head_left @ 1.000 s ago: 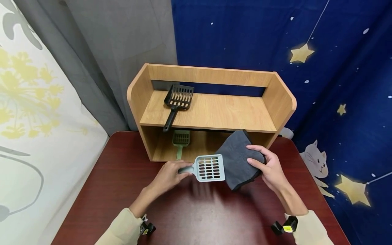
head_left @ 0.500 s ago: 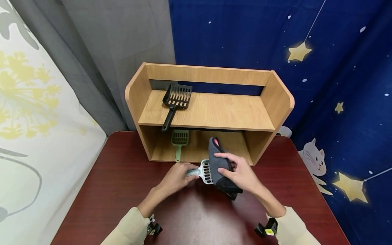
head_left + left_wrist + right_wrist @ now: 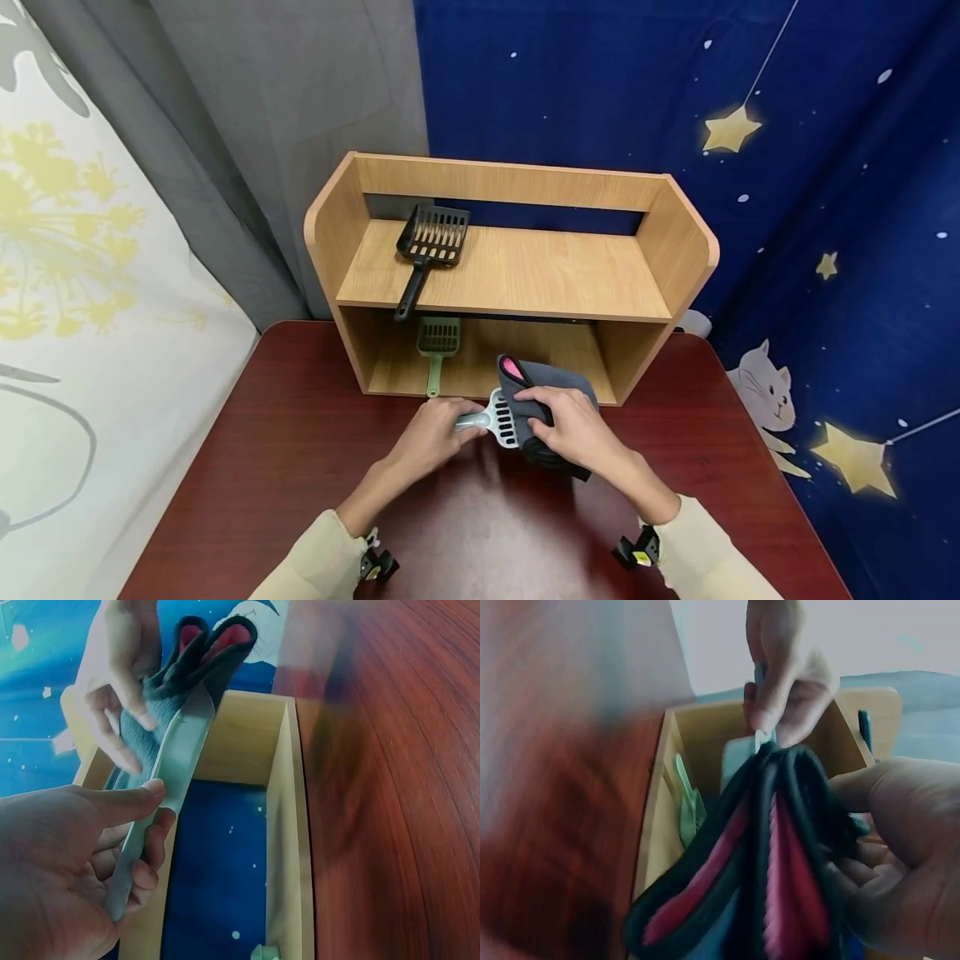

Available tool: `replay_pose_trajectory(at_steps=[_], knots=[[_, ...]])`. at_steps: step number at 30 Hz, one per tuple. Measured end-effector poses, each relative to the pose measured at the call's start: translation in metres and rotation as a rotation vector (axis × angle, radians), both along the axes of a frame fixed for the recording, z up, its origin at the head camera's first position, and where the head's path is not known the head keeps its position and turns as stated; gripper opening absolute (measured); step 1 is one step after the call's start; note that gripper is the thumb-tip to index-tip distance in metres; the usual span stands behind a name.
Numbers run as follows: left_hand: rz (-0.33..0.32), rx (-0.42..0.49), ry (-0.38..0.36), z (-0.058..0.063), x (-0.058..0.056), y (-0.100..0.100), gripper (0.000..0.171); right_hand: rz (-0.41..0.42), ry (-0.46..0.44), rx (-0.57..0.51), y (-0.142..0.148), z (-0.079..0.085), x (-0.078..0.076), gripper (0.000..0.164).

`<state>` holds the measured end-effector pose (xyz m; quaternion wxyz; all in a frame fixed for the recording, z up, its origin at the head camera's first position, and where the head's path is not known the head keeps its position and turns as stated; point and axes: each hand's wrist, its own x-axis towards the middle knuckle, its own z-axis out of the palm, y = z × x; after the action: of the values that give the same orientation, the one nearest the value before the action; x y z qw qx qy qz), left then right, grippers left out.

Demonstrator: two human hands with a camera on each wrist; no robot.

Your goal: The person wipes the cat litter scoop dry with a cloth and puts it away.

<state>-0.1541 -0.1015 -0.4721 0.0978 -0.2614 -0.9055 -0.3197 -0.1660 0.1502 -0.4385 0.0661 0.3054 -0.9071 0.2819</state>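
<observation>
My left hand (image 3: 433,435) grips the handle of a pale blue slotted litter scoop (image 3: 504,419), held up over the table in front of the shelf. Around the far part of the scoop's head lies a dark grey cloth (image 3: 558,379) with a black edge and a pink underside. My right hand (image 3: 577,427) holds that cloth, thumb and fingers on its near side. In the left wrist view the scoop (image 3: 184,754) shows edge-on, the folded cloth (image 3: 176,686) against it. The right wrist view shows the cloth's pink folds (image 3: 787,877); the scoop's tip is hidden there.
A two-tier wooden shelf (image 3: 577,267) stands at the back of the dark red table (image 3: 300,467). On its upper tier lies a black slotted scoop (image 3: 431,237), its handle jutting past the edge. A green scoop (image 3: 437,342) lies on the lower tier. Curtains hang behind.
My right hand has brought the cloth leftward onto the scoop's head and folded it around it. The left hand keeps the handle, having shifted slightly right, and the scoop's head has tilted.
</observation>
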Motion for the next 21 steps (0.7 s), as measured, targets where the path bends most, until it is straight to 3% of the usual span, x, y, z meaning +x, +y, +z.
replay_pose_trajectory(at_steps=[3,6,10,14,18,21], knots=[[0.008,0.005,0.006,0.0,0.0,-0.003,0.021,-0.032,0.023,0.006,0.003,0.001,-0.001,0.041],[0.003,0.003,0.006,0.0,-0.001,-0.002,0.021,-0.013,0.018,-0.008,0.0,-0.001,-0.001,0.041],[-0.016,0.001,-0.025,-0.002,0.0,0.003,0.022,0.035,-0.078,-0.074,-0.011,-0.002,0.001,0.041],[-0.021,0.007,-0.036,-0.004,0.002,0.007,0.023,0.021,-0.147,-0.15,-0.021,-0.001,0.003,0.04],[-0.003,0.013,-0.017,-0.005,0.004,0.009,0.023,0.004,-0.131,-0.148,-0.021,-0.002,0.004,0.039],[0.014,0.018,-0.024,-0.005,0.005,0.009,0.024,0.028,-0.096,-0.09,-0.018,-0.005,0.004,0.039]])
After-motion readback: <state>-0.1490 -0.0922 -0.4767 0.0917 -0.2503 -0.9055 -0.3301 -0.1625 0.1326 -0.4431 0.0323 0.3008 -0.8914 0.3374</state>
